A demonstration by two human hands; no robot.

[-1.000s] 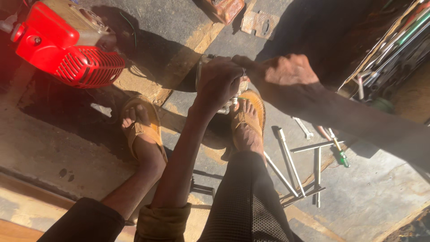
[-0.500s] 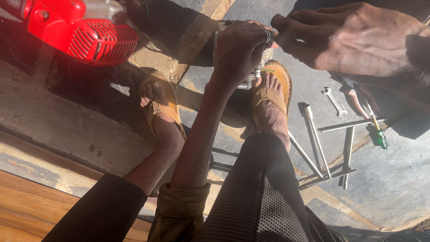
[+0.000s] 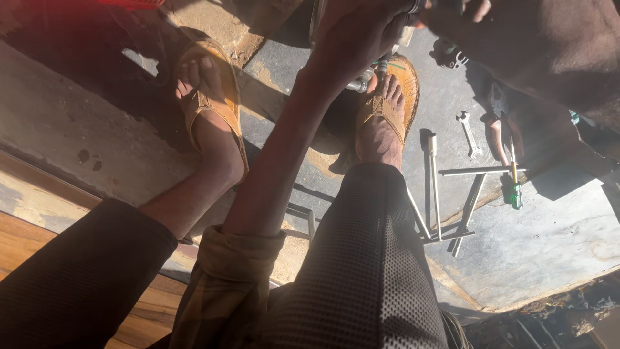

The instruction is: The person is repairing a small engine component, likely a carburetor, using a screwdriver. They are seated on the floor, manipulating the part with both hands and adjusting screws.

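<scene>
My left hand reaches forward from a rolled sleeve and is closed around a metal fitting, whose lower end sticks out beneath the fist above my right foot. My right hand comes in from the upper right, dark in shadow. Its fingertips meet the left hand at the frame's top edge, where its grip is cut off. Both feet wear tan sandals, the left sandal and the right sandal, on the stone floor.
Tools lie on the grey slab to the right: a small spanner, red-handled pliers, a green-handled screwdriver and several metal rods. A red machine shows at the top left edge. Wooden boards run along the lower left.
The view has tilted down and closed in. The hands now sit at the top edge and the red machine has almost left the frame. Both hands stay together on the fitting.
</scene>
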